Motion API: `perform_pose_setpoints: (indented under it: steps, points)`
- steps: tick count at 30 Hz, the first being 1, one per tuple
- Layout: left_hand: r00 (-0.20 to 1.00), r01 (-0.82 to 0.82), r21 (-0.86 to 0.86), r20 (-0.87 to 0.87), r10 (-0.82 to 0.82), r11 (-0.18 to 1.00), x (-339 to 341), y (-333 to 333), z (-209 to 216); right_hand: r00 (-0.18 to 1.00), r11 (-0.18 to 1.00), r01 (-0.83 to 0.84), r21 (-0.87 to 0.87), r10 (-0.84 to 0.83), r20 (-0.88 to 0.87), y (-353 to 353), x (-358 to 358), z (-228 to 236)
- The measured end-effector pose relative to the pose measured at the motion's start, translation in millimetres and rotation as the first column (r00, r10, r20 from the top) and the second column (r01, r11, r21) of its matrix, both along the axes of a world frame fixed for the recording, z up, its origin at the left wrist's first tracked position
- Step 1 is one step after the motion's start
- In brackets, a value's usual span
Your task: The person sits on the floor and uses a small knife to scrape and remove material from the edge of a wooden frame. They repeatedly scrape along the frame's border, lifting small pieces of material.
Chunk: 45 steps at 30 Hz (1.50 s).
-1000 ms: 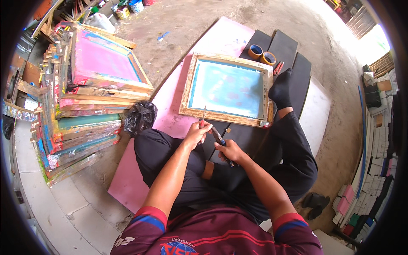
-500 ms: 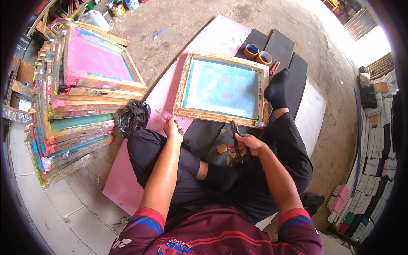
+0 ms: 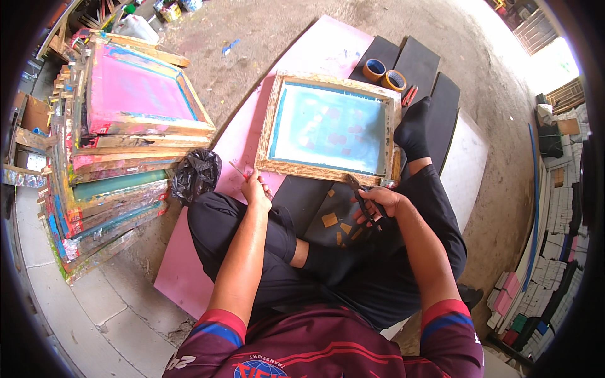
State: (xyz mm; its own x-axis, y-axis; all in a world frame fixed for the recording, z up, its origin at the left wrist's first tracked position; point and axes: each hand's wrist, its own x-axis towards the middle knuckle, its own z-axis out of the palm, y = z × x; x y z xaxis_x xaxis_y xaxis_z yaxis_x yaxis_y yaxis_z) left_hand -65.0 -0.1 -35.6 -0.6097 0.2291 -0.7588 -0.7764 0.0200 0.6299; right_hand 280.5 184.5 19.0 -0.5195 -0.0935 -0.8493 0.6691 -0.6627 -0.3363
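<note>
We count two hands, one tool in each: left hand (image 3: 257,189) has fingers curled round one screwdriver (image 3: 238,170), shaft pointing up-left; right hand (image 3: 384,200) is partly closed, loosely round the handles of one pair of pliers (image 3: 357,185). One framed screen (image 3: 328,131), wooden rim and pale blue mesh, lies in front of the legs on the boards, left hand at its lower left corner, pliers' nose by its lower edge. We also get two tape rolls (image 3: 384,74), one red-handled tool (image 3: 409,96) near the foot, one black plastic bag (image 3: 196,176), at least three tan scraps (image 3: 329,220), and one stack of used frames (image 3: 142,94) at left, overlapping too much for us to count. Versus half a second ago, right hand and pliers have shifted up-right, nearer the screen; left hand stays about put. One second ago we had both tools close together; now they're well apart.
</note>
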Motion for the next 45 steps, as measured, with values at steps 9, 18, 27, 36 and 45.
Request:
perform_pose_setpoints:
  steps: [9,18,27,36,45]
  points:
    - [0.987,-0.149,-0.037,-0.064,0.146,0.988,-11,-2,-17,0.965,0.929,0.062,0.364,-0.149,0.216,-44,-27,8]
    - [0.967,-0.246,-0.096,-0.089,0.238,0.964,-15,0,-15,0.949,0.724,0.079,0.685,-0.265,0.170,-82,-30,-33]
    - [0.920,0.387,0.137,-0.118,-0.373,0.912,14,-1,27,0.996,0.691,-0.044,0.721,-0.024,0.083,-119,-60,3]
    - [0.543,0.839,0.228,-0.291,-0.788,0.494,36,-11,43,0.992,0.750,-0.090,0.655,0.123,-0.004,-135,-97,17]
    - [0.818,0.548,0.045,-0.238,-0.524,0.835,28,-3,23,0.996,0.917,-0.017,0.398,0.051,-0.074,-108,-62,15]
